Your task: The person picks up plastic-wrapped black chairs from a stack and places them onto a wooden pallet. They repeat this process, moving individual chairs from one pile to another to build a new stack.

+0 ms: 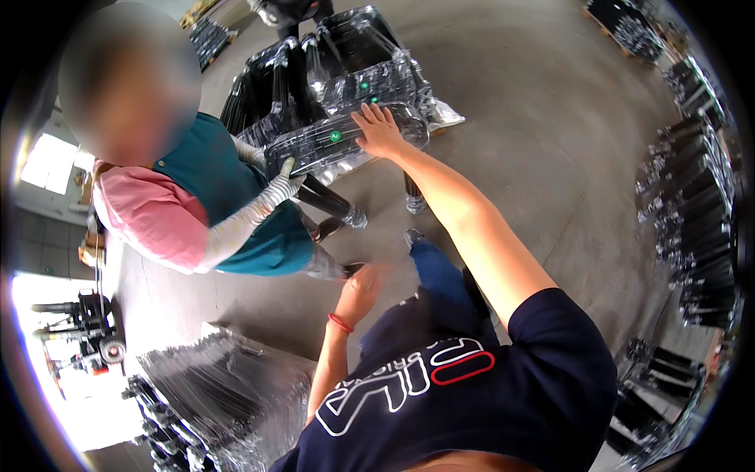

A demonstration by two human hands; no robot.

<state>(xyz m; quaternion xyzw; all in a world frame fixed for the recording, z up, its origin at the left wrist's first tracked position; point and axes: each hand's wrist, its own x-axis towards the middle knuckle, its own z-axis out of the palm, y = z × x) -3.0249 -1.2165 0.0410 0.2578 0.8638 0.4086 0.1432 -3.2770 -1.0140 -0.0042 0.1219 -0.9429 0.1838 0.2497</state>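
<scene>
My right hand (379, 131) reaches far forward and rests with fingers spread on a long black part wrapped in clear plastic (314, 145). That part bears a green round sticker (336, 136), and dark wrapped legs (334, 203) hang below it. A co-worker's gloved hand (285, 182) grips its left end. My left hand (362, 289), with a red band at the wrist, hangs in front of my body beside the co-worker's leg. Motion smears its fingers, so whether it holds anything cannot be seen.
Behind the part stands a stack of similar wrapped black pieces (366, 71), with another person (291, 12) beyond. Another wrapped stack (228, 385) is at the lower left, near a forklift (82, 334). Rows of black bundles (692, 204) line the right side.
</scene>
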